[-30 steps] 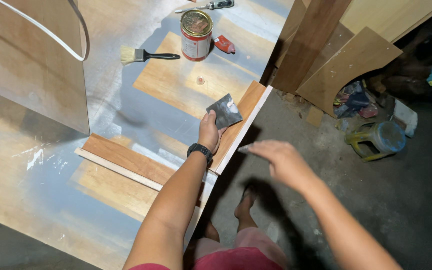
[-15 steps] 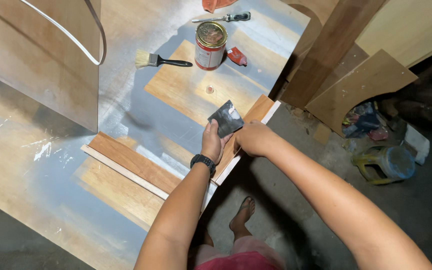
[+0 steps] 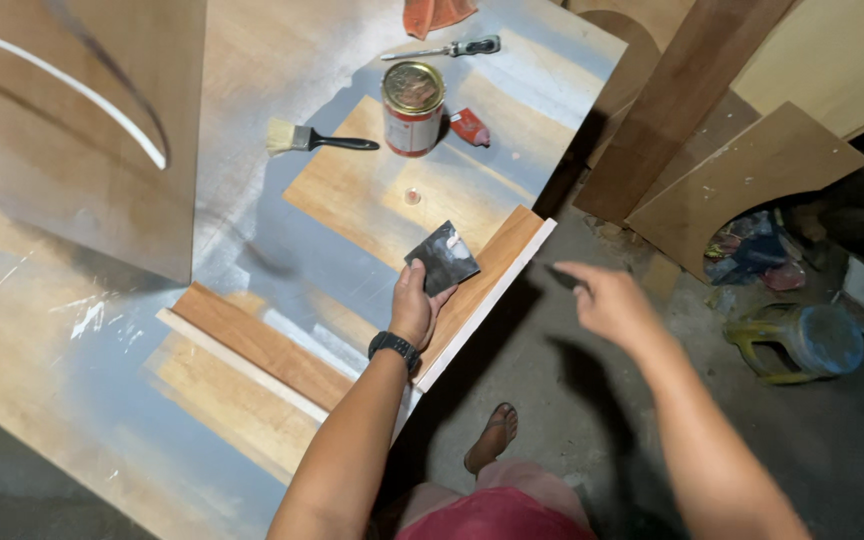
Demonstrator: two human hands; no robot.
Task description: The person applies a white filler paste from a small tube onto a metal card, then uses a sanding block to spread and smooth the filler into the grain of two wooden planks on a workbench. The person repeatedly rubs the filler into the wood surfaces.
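Orange cloth (image 3: 435, 14): cut off by top edge. Left hand (image 3: 414, 308): its grip covers the dark sheet's (image 3: 444, 256) lower corner. Right hand (image 3: 607, 300): motion-blurred, fingertips indistinct. Bench (image 3: 72, 400): runs past left and bottom edges. Tin's (image 3: 413, 108) label too small to make out.

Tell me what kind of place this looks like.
Most likely a small woodworking or carpentry shop. Cut plywood panels lean against the wall, a paintbrush and an opened tin can sit on the stained worktable, and the left hand holds a dark sheet over a wooden board.
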